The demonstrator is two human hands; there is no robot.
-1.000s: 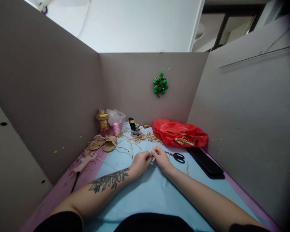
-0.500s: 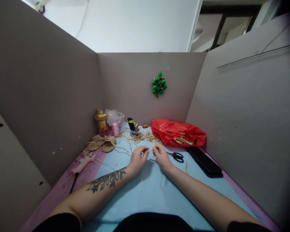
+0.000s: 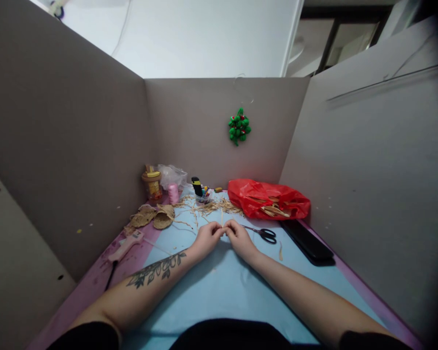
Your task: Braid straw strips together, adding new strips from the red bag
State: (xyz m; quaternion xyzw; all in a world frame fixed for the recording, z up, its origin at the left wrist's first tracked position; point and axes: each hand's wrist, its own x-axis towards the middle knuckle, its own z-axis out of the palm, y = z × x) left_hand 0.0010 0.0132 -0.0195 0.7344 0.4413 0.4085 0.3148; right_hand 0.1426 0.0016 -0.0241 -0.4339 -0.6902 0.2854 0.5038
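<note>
Over the middle of the blue-covered table [image 3: 204, 301], my left hand [image 3: 209, 238] and my right hand [image 3: 238, 238] meet at the fingertips. Both are closed in a pinch on a thin pale straw strip [image 3: 222, 216], whose free end sticks up between them. The fingers hide its lower part. Just right of my right hand lies a pair of scissors [image 3: 267, 236] with black handles. Behind my hands is a loose heap of straw strips [image 3: 213, 208].
On the left are a pink glue gun [image 3: 126, 246], woven straw pieces [image 3: 164, 217], a pink thread spool [image 3: 173, 194] and a lidded cup [image 3: 153, 187]. A pen tub [image 3: 202, 198] stands behind. To the right lie a red bag [image 3: 268, 199] of straw and a black case [image 3: 308, 243]. Grey panels enclose three sides.
My hands have come together, and the fingertips now touch where there was a small gap. The straw strip's upright end has shifted slightly left.
</note>
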